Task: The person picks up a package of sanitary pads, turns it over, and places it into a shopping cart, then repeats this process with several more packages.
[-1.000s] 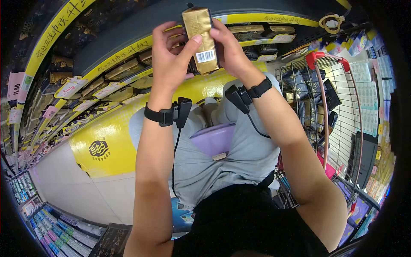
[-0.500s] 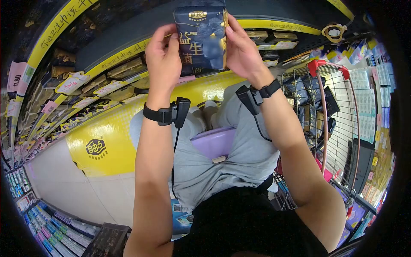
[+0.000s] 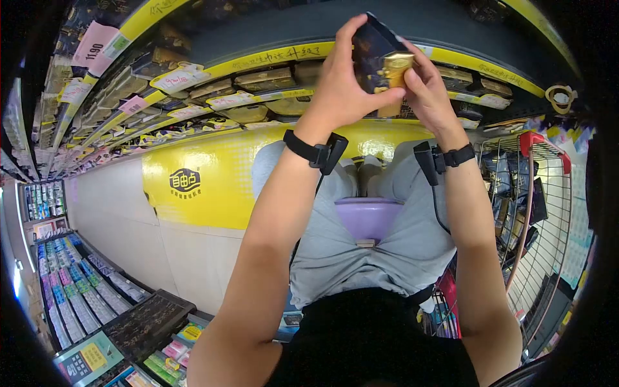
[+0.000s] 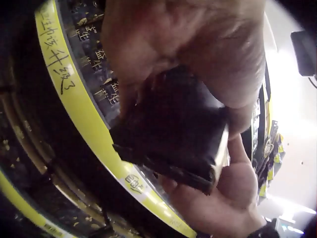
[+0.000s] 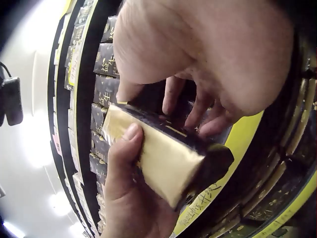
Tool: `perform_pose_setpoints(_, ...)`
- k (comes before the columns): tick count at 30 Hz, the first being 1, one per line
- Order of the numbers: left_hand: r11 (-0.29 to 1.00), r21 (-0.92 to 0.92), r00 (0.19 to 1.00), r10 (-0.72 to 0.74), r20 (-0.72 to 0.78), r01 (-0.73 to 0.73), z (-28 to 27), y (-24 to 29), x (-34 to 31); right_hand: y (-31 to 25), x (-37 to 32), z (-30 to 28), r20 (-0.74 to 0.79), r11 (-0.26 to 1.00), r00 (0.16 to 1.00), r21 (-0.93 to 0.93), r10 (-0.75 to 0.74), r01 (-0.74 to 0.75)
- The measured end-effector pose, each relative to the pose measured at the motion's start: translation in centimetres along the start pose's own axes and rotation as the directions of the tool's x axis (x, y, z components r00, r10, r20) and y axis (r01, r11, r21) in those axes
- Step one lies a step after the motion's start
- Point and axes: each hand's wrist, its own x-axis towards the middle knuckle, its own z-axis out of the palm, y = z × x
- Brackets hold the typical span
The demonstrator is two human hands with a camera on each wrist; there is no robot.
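left hand (image 3: 343,91) and right hand (image 3: 432,98) clamp fingers round the pack (image 5: 159,153), broadly gold only from right wrist.

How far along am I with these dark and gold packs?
Partway, it seems. Looks done: shelf packs sit in rows below the yellow strip. In hand: one dark and gold pack, held between the left hand and right hand. Left: that pack isn't set down, and cart packs remain to account for; whether they're going in or out of the cart, I can't tell.
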Motion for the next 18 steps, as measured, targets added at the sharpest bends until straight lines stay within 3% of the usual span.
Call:
perform_pose_setpoints(2, 0.991, 0.109, 0.997, 0.069, 0.028, -0.072, -0.6, -0.4, 0.0, -0.3, 0.4, 0.1, 0.032, 0.996, 0.999, 0.082, 0.02, -0.023)
perform_pose_setpoints(3, 0.997, 0.073, 0.999, 0.007, -0.043, -0.004, -0.4, -0.4, -0.4, -0.3, 0.4, 0.2, -0.004, 0.999, 1.0, 0.04, 0.013, -0.013)
perform_pose_setpoints(6, 0.953, 0.302, 0.938, 0.117, -0.327, -0.014, -1.1, -0.8, -0.4, 0.4, 0.4, -0.3, -0.072, 0.994, 0.993, -0.043, 0.097, -0.1)
perform_pose_setpoints(8, 0.938, 0.322, 0.868, 0.048, -0.495, 0.131, -2.3, -1.0, 0.1, 0.6, 0.4, -0.1, -0.112, 0.983, 0.984, -0.106, 0.14, -0.152)
perform_pose_setpoints(10, 0.99, -0.022, 0.831, -0.128, -0.541, 0.138, -3.7, 0.3, 0.9, 0.9, 0.3, 0.0, -0.111, 0.977, 0.981, -0.125, 0.159, -0.172)
perform_pose_setpoints(12, 0.967, 0.196, 0.82, -0.023, -0.571, 0.164, -6.8, -1.1, 1.3, 1.0, 0.3, 0.0, -0.073, 0.98, 0.99, -0.146, 0.123, -0.133)
perform_pose_setpoints(15, 0.884, 0.45, 0.859, 0.13, -0.496, 0.125, -12.1, -3.0, 2.2, 1.1, 0.5, -0.1, -0.045, 0.981, 0.996, -0.171, 0.082, -0.089)
perform_pose_setpoints(16, 0.886, 0.44, 0.863, 0.102, -0.494, 0.147, -13.9, -3.3, 2.7, 1.5, 0.6, -0.3, -0.036, 0.984, 0.996, -0.16, 0.078, -0.083)
perform_pose_setpoints(18, 0.723, 0.618, 0.827, 0.119, -0.55, 0.308, -16.8, -3.9, 3.9, 2.5, 1.0, -0.7, -0.019, 0.988, 0.997, -0.139, 0.068, -0.07)
